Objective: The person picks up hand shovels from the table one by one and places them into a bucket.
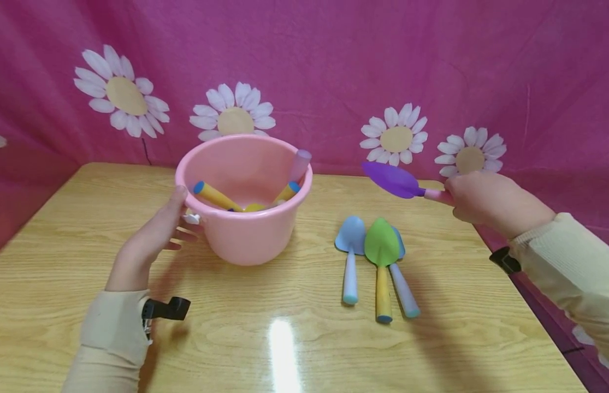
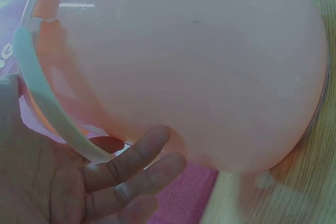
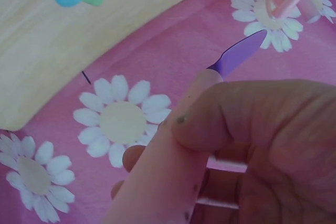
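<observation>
A pink bucket [image 1: 250, 237] stands on the table; my left hand [image 1: 154, 232] holds its left rim, thumb at the top edge and fingers against the outside. In the left wrist view, those fingers reach past the bucket's pale handle strip [image 2: 47, 98]. My right hand [image 1: 496, 199] grips a hand trowel [image 1: 392, 180] by its pink handle [image 3: 173, 156], raised over the table's right side, its purple blade pointing left. Inside the bucket lie a yellow handle [image 1: 218, 196], another yellow handle [image 1: 287, 192] and a lavender handle [image 1: 300, 165]; their lower ends are partly hidden.
Right of the bucket, a light blue trowel [image 1: 352, 234] lies beside a green trowel [image 1: 381, 243], which partly covers a blue trowel with a lavender handle [image 1: 404, 289]. A pink flowered cloth [image 1: 324, 71] hangs behind the wooden table [image 1: 225, 327].
</observation>
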Demonstrator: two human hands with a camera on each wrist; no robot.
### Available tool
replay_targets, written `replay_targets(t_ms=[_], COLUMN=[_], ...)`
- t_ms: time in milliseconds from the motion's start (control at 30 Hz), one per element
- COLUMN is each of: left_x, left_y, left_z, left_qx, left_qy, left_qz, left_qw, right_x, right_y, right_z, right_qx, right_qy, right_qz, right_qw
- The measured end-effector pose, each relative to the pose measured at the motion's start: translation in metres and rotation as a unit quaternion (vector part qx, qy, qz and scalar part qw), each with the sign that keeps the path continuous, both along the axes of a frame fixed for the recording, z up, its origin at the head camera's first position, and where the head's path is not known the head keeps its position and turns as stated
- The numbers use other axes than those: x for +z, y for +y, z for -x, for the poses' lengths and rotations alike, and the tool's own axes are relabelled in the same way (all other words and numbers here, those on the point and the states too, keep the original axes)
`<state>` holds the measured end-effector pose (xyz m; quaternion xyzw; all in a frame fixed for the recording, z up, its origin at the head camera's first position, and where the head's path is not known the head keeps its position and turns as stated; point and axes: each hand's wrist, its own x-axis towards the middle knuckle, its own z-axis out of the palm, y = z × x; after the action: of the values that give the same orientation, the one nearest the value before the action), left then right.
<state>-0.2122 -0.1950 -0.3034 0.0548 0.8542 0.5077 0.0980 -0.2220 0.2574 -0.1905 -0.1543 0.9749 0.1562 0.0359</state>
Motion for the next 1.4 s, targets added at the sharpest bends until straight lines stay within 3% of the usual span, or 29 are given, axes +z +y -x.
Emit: replay_targets(t_ms=[267,833,1400], left_x=[-0.002,-0.003,-0.005], left_y=[-0.001,0.000,0.000], left_z=[0.001,0.002,0.000], left_qx=[-0.002,-0.006,-0.003], left_qy=[-0.012,-0.016,-0.009], left_qz=[0.003,0.005,-0.001], left_qw=[0.9999,0.9998,0.9999], right_x=[0.015,0.047,0.065], right_y=[-0.012,-0.044,-0.077], right_z=[0.006,0.009,0.008], right_qx=[0.034,-0.001,0.058], right_qy=[0.033,-0.017,0.008], right_qz=[-0.031,-0.048,-0.064], right_qw=[0.9984,0.9987,0.9962])
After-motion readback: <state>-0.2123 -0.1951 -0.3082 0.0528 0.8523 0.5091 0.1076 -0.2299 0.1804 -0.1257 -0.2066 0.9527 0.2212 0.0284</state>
